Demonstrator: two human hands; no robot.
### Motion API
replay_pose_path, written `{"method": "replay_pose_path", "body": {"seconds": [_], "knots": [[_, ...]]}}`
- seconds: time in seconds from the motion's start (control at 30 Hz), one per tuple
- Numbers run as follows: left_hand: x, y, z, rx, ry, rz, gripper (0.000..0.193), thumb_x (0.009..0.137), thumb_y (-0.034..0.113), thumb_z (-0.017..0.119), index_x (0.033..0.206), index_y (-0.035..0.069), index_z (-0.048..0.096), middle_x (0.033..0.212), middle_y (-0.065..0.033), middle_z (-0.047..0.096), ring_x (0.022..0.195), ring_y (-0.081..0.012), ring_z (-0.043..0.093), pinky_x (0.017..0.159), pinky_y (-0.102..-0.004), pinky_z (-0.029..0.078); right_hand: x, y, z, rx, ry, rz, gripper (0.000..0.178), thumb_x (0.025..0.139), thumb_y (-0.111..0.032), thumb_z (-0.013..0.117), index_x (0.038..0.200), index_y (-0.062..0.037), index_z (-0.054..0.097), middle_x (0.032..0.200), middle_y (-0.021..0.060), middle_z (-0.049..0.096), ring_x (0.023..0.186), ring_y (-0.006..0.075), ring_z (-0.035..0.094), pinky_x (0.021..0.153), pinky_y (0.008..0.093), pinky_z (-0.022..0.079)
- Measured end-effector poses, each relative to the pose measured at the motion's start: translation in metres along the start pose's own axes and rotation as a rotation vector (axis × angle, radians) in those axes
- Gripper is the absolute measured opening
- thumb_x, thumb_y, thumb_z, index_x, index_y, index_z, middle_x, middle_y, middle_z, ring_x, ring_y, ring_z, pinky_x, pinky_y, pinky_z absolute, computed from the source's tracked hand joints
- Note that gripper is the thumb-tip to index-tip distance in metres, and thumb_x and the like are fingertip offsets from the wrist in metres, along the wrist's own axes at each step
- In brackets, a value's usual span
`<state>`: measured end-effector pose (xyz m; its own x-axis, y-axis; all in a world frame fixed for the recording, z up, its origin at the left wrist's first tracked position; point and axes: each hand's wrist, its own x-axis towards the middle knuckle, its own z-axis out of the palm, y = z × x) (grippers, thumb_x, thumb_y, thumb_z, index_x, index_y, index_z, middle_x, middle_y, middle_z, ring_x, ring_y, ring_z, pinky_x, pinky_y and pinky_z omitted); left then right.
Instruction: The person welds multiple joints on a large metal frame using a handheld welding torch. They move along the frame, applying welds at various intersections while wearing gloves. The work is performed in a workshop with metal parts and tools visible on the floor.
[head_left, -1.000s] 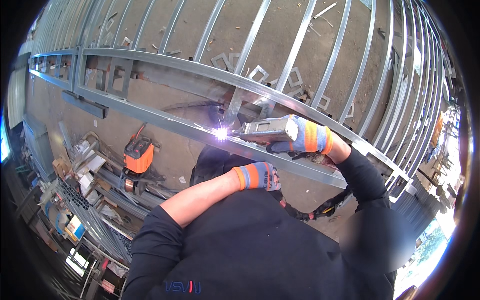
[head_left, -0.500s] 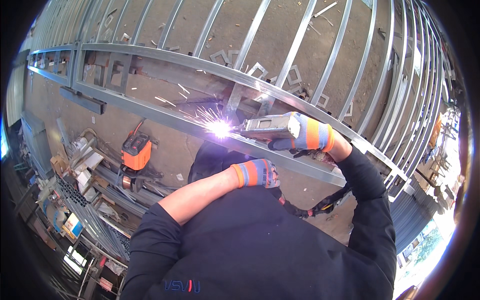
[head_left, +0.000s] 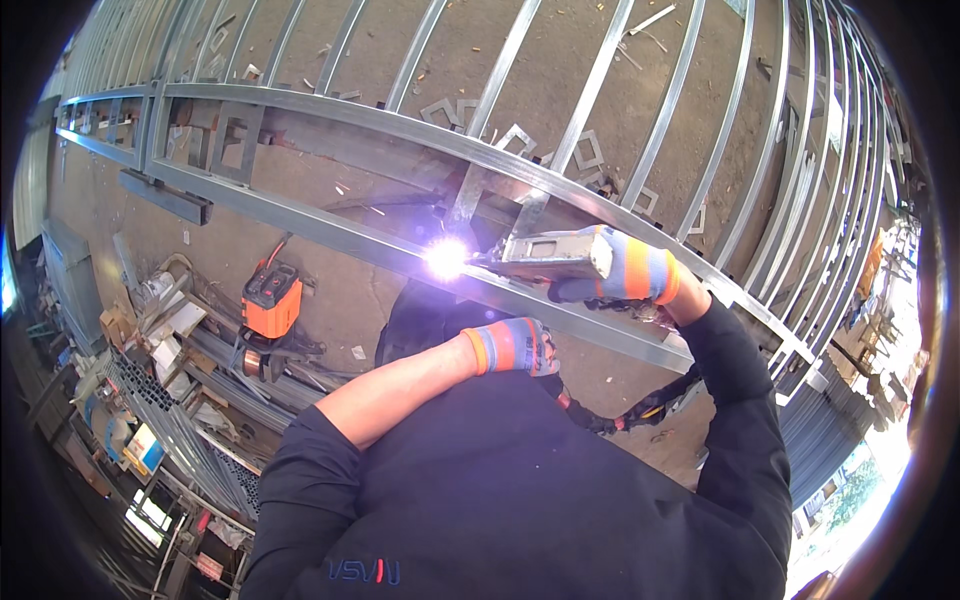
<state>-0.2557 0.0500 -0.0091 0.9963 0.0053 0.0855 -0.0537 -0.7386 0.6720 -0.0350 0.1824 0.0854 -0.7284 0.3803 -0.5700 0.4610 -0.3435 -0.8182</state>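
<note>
My right hand (head_left: 635, 265), in a grey, orange and blue glove, is wrapped round a boxy, grey handheld welding gun (head_left: 555, 257). A bright white-violet arc (head_left: 445, 259) burns at the gun's tip, against the lower square steel tube (head_left: 300, 217) of a barred metal frame. The glare hides the exact spot of contact. Close to my body, below that tube, my left hand (head_left: 513, 347) wears a matching glove. Its fingers are curled closed; whatever they may hold is hidden. A dark cable (head_left: 600, 424) lies below and to the right of it.
Upright bars run from the frame's upper rail (head_left: 390, 122) toward the far side. Square metal plates (head_left: 516, 140) lie on the floor behind it. An orange-and-black machine (head_left: 272, 303) stands at left, beside a wire spool (head_left: 252, 364). Stacked steel tubes (head_left: 185, 430) lie farther left.
The wide spray of sparks has shrunk to a compact glare with few streaks. My right hand and the welding gun have shifted slightly right. My left hand has stayed in place.
</note>
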Motion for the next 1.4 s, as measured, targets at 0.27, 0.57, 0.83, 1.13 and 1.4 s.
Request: {"method": "replay_pose_path", "body": {"seconds": [0.27, 0.57, 0.83, 1.13, 1.4], "knots": [[0.017, 0.010, 0.028, -0.388, -0.118, -0.186, 0.043, 0.102, 0.041, 0.048, 0.087, 0.008, 0.072, 0.082, -0.0160, 0.068, 0.079, -0.0388, 0.067, 0.075, -0.0499, 0.052, -0.008, 0.019, 0.012, 0.100, 0.098, -0.103, 0.039, 0.085, -0.011, 0.082, 0.122, -0.0023, 0.071, 0.107, 0.0093, 0.076, 0.091, 0.0192, 0.071, 0.085, 0.0330, 0.056], [0.013, 0.011, 0.042, -0.337, -0.025, -0.154, 0.042, 0.102, 0.039, 0.049, 0.085, 0.008, 0.071, 0.080, -0.0136, 0.070, 0.078, -0.0385, 0.068, 0.074, -0.0486, 0.053, 0.001, -0.004, -0.002, 0.097, 0.037, -0.095, 0.047, 0.084, -0.015, 0.086, 0.127, -0.0022, 0.071, 0.107, 0.0095, 0.076, 0.092, 0.0165, 0.069, 0.085, 0.0321, 0.055], [0.013, 0.012, 0.031, -0.155, 0.029, -0.089, 0.032, 0.099, 0.032, 0.052, 0.082, 0.010, 0.068, 0.079, -0.0101, 0.069, 0.077, -0.0314, 0.070, 0.070, -0.0454, 0.054, 0.007, 0.012, 0.002, 0.006, 0.044, -0.130, 0.046, 0.087, -0.017, 0.083, 0.130, -0.0050, 0.070, 0.101, 0.0063, 0.075, 0.079, 0.0126, 0.065, 0.071, 0.0288, 0.054], [0.020, 0.015, 0.016, -0.082, -0.058, -0.032, 0.018, 0.093, 0.026, 0.057, 0.089, 0.011, 0.066, 0.082, -0.0085, 0.070, 0.076, -0.0311, 0.071, 0.065, -0.0456, 0.055, -0.006, 0.009, -0.004, 0.041, 0.043, -0.138, 0.045, 0.089, -0.019, 0.079, 0.131, -0.0069, 0.070, 0.097, 0.0012, 0.074, 0.073, 0.0069, 0.064, 0.059, 0.0235, 0.053], [0.045, 0.027, -0.001, -0.235, -0.211, 0.002, 0.025, 0.083, 0.033, 0.068, 0.095, 0.012, 0.063, 0.088, -0.0076, 0.070, 0.085, -0.0296, 0.072, 0.067, -0.0448, 0.056, -0.050, 0.019, -0.011, 0.168, 0.052, 0.046, 0.043, 0.086, -0.015, 0.082, 0.126, -0.0039, 0.071, 0.104, 0.0044, 0.077, 0.090, 0.0104, 0.069, 0.084, 0.0281, 0.056]]}}
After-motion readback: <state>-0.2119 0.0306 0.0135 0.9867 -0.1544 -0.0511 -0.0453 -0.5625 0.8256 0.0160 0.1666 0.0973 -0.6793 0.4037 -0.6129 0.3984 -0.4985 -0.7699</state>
